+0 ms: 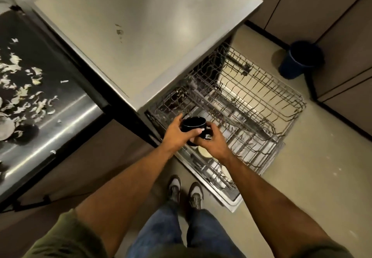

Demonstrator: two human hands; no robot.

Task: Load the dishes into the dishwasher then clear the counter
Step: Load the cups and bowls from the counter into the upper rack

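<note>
Head view: the left hand (pixel 178 134) curls round the body of the black mug (pixel 192 126). The right hand (pixel 212 144) grips its handle side, probably to orient it. The upper rack (pixel 251 101) is pulled out just beyond and below both hands, ready to receive it.

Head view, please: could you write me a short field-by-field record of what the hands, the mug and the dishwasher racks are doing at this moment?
mug: black, opening up, held over the near corner of the upper rack
left hand: grips the mug's side
right hand: holds the mug at its handle side
upper rack: pulled out, no dishes visible in it
lower rack: out below it, pale plates standing inside
steel counter: to the left, pale scraps scattered on it
bin: dark blue, on the floor beyond the racks
</note>
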